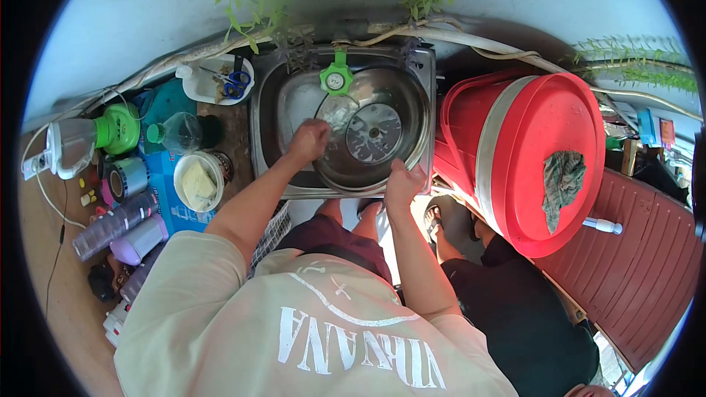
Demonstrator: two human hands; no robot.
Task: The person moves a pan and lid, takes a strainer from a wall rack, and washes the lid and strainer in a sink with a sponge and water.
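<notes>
Since the metal basin sits in the steel sink below the green tap and toward its near right side, I'd watch that far rim; lift or tip it carelessly and it could clonk the tap, and whatever's in it might slop over; the right hand, well to the near right of the tap, looks to be pinching the rim between thumb and fingers, and if that metal's wet it could slide right out; the left hand, nearer than the tap and a bit left, is curled by the basin's left side, can't tell if it's pinching anything; direction-wise, it's round, so no real long axis; its open mouth faces up.
</notes>
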